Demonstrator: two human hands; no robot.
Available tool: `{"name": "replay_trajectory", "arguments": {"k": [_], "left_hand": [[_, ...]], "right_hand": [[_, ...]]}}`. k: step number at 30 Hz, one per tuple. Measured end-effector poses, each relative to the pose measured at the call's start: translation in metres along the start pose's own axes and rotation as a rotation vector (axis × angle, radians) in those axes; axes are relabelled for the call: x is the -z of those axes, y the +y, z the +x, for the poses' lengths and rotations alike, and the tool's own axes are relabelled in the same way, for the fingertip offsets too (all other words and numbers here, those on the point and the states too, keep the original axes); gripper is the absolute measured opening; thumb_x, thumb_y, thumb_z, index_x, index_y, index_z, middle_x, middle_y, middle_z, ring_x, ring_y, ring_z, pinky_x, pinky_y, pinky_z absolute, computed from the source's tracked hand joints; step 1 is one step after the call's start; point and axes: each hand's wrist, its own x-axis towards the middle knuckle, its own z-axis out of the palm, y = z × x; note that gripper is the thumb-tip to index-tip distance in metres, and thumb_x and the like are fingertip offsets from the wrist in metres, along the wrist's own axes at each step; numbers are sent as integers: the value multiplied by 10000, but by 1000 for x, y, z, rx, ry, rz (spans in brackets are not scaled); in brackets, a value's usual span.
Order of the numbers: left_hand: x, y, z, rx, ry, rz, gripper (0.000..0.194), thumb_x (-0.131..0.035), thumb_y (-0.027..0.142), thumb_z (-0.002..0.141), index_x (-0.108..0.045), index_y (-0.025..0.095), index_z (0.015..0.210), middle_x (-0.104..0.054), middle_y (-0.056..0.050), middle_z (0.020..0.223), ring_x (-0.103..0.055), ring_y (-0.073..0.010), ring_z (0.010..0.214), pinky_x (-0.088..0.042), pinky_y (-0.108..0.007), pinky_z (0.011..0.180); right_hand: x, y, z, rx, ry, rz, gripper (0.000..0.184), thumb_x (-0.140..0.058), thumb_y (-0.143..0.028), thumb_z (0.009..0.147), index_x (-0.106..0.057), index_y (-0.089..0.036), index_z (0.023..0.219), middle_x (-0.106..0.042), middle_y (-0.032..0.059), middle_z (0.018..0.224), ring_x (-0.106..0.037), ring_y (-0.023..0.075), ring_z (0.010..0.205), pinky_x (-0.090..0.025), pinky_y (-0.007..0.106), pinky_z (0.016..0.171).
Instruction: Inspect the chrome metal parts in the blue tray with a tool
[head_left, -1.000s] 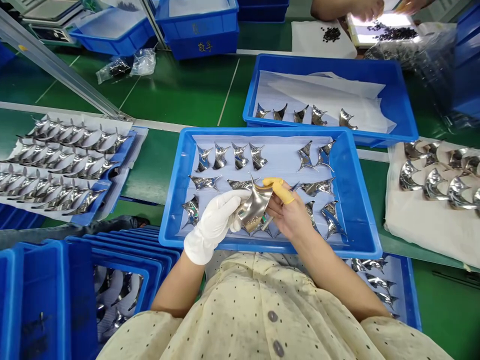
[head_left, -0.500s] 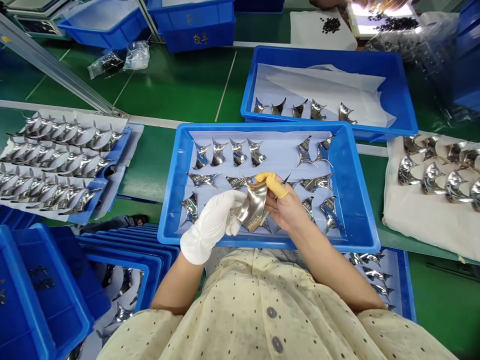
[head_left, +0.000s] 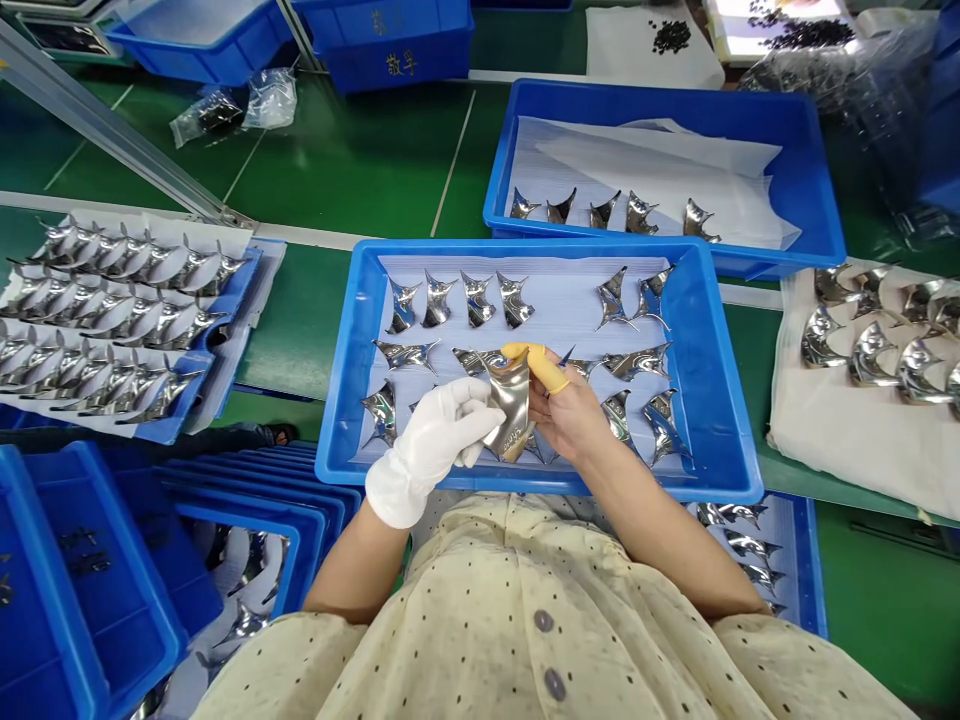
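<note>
My left hand [head_left: 439, 430], in a white glove, pinches the left edge of a shiny curved metal piece [head_left: 511, 405] with pointed corners. Small raised marks show near its lower end. My right hand [head_left: 564, 405], with yellow finger cots on two fingers, grips the same piece at its top and right edge. A thin dark point [head_left: 568, 354] sticks up behind the right hand; what it belongs to is hidden. Both hands are over a blue tray [head_left: 341, 400] lined with white paper, where similar metal pieces [head_left: 478, 300] lie in rows.
Behind stands another blue tray [head_left: 814, 200] with paper sheets and several metal pieces. More pieces lie in rows on the left stack [head_left: 112, 320] and on a white cloth [head_left: 832, 440] at right. Stacked blue trays [head_left: 67, 570] stand low on the left. A metal post [head_left: 127, 125] slants at upper left.
The metal piece has tilted slightly between my hands, and its upper left point no longer shows. My left thumb now lies across its front. The view has shifted slightly.
</note>
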Motion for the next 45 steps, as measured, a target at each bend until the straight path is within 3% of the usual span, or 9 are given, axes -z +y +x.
{"name": "replay_trajectory", "arguments": {"k": [7, 13, 23, 29, 33, 37, 40, 43, 45], "left_hand": [[-5, 1, 2, -183, 271, 11, 307, -811, 390, 808, -580, 201, 879, -624, 52, 536, -539, -75, 402, -408, -160, 408], [-8, 0, 6, -194, 189, -164, 445, -904, 374, 706, -564, 221, 948, -613, 59, 713, -720, -139, 608, -566, -216, 547], [-4, -14, 18, -160, 59, -306, 345, -855, 314, 747, -690, 248, 1043, -678, -14, 900, -612, -112, 696, -538, -248, 655], [-7, -16, 17, -206, 155, 79, 148, -760, 326, 841, -714, 186, 847, -708, -26, 740, -634, -142, 650, -537, -281, 683], [-8, -17, 19, -262, 119, 346, 229, -661, 309, 913, -710, 191, 721, -724, -41, 694, -646, -168, 654, -529, -310, 708], [-5, -13, 23, -321, 165, 498, 175, -677, 338, 905, -727, 201, 808, -726, -29, 700, -628, -174, 633, -535, -340, 734], [1, -11, 26, -351, 96, 575, 310, -687, 361, 909, -738, 202, 1169, -801, -80, 1038, -668, -183, 735, -562, -380, 835], [5, -12, 26, -339, -28, 593, 401, -652, 348, 944, -693, 217, 1320, -784, -95, 1186, -684, -181, 777, -573, -401, 899], [6, -13, 25, -337, -74, 601, 358, -651, 339, 948, -721, 226, 1281, -789, -84, 1149, -694, -190, 808, -573, -408, 924]], "right_hand": [[12, 8, -6, -157, -206, -36, 490, -865, -603, 739, -601, -195, 799, -390, -103, 504, -138, 37, 433, -85, 214, 419], [22, 4, -2, -212, -217, 174, 328, -878, -403, 736, -663, -176, 836, -580, -61, 662, -98, 17, 448, -81, 181, 381], [19, 2, -6, -238, -155, 278, 410, -954, -424, 632, -647, -186, 764, -675, -44, 707, -90, 27, 472, -134, 151, 365], [33, 4, 4, -346, -149, 383, 415, -992, -364, 632, -681, -156, 811, -604, -79, 652, -74, 5, 460, -159, 94, 348], [40, 9, 8, -383, -217, 427, 404, -977, -340, 667, -622, -150, 705, -525, -88, 578, -56, 11, 476, -152, 76, 357], [51, -1, 7, -250, -193, 363, 360, -949, -376, 707, -650, -180, 749, -483, -93, 564, -41, 36, 487, -129, 113, 357], [66, -20, 13, 18, -10, 218, 339, -930, -443, 719, -705, -225, 850, -478, -96, 581, -84, 51, 465, -147, 159, 362], [84, -38, 31, 354, 244, -201, 246, -875, -422, 767, -735, -243, 859, -485, -78, 571, -280, 80, 465, -296, 201, 434], [92, -44, 49, 529, 356, -633, 137, -824, -332, 791, -755, -231, 854, -625, -25, 663, -505, 128, 583, -445, 252, 572]]}}
